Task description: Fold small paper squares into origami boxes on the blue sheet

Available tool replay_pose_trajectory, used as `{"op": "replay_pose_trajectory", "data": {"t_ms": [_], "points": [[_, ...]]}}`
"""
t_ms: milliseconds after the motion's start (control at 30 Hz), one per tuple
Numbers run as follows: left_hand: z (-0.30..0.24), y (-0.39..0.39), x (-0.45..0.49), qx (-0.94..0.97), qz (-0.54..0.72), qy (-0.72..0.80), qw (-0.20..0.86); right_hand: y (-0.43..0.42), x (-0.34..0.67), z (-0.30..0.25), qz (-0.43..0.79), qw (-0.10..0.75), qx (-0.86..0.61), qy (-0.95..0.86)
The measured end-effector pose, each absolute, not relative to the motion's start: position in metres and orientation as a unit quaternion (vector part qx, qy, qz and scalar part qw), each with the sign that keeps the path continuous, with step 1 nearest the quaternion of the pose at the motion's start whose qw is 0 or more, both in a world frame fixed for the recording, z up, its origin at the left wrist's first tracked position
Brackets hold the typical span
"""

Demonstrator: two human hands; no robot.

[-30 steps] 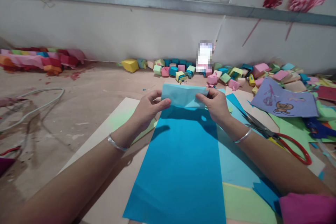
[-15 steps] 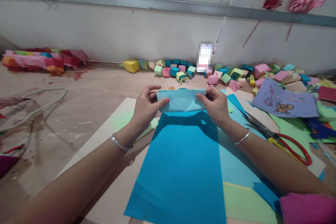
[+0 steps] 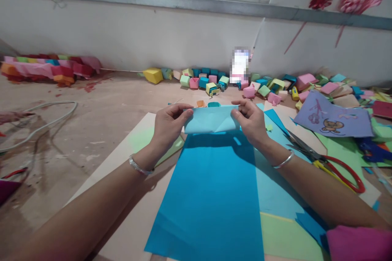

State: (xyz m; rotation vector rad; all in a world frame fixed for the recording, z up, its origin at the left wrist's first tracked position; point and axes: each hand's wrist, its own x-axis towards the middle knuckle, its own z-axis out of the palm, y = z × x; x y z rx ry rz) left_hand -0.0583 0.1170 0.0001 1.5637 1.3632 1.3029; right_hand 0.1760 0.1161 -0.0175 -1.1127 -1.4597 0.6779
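Head camera looks down: the left hand (image 3: 168, 126) and the right hand (image 3: 252, 122) each pinch one end of a folded light blue paper (image 3: 211, 119), held up just past the far edge of the big blue sheet (image 3: 211, 195). Red scissors (image 3: 324, 161) lie right of that sheet

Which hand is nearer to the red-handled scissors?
Right. The right hand holds one end of the folded blue paper, close beside the scissors; the left hand holds the other end, farther away.
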Motion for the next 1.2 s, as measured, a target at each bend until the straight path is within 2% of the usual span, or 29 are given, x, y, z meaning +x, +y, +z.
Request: {"op": "replay_pose_trajectory", "data": {"t_ms": [200,333,433,600,733,867,1200], "points": [[0.0,0.118,-0.059,0.605,0.488,0.545,0.315,0.117,0.176,-0.02,0.291,0.551,-0.478,-0.619],[0.001,0.119,-0.06,0.61,0.481,0.545,0.317,0.12,0.18,-0.017,0.24,0.533,-0.484,-0.652],[0.002,0.121,-0.061,0.617,0.442,0.551,0.347,0.125,0.187,-0.016,0.203,0.442,-0.514,-0.707],[-0.006,0.126,-0.065,0.617,0.31,0.574,0.441,0.131,0.197,-0.012,0.215,0.222,-0.545,-0.78],[-0.01,0.127,-0.066,0.689,0.229,0.582,0.366,0.128,0.196,-0.008,0.208,0.126,-0.531,-0.811],[-0.008,0.124,-0.062,0.744,0.168,0.577,0.291,0.125,0.193,-0.007,0.172,0.084,-0.526,-0.829],[-0.012,0.12,-0.057,0.783,0.13,0.559,0.241,0.124,0.192,-0.008,0.167,0.063,-0.521,-0.835]]}}
